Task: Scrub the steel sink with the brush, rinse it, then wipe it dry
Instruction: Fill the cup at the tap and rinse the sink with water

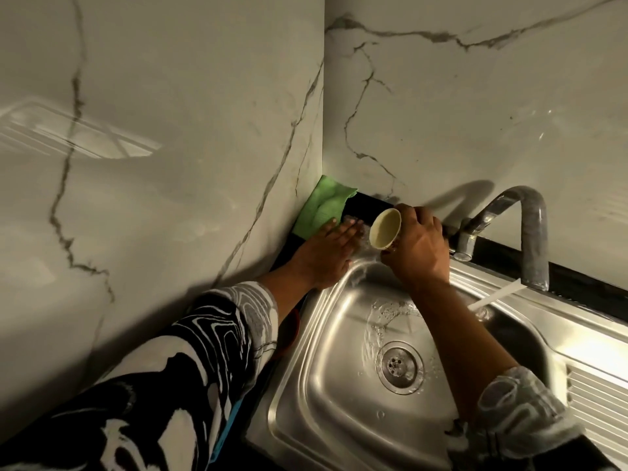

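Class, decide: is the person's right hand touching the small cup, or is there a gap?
Touching. The head view shows the right hand curled round the cup, holding it tipped above the steel sink at its back corner.

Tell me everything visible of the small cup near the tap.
The cup is small, round, pale cream inside; its outside is mostly hidden and its material unclear. It is tipped sideways, open mouth facing the camera, with nothing visible inside. The right hand curls round it from behind, above the wet back left corner of the sink. The left hand lies flat beside it, apparently not touching.
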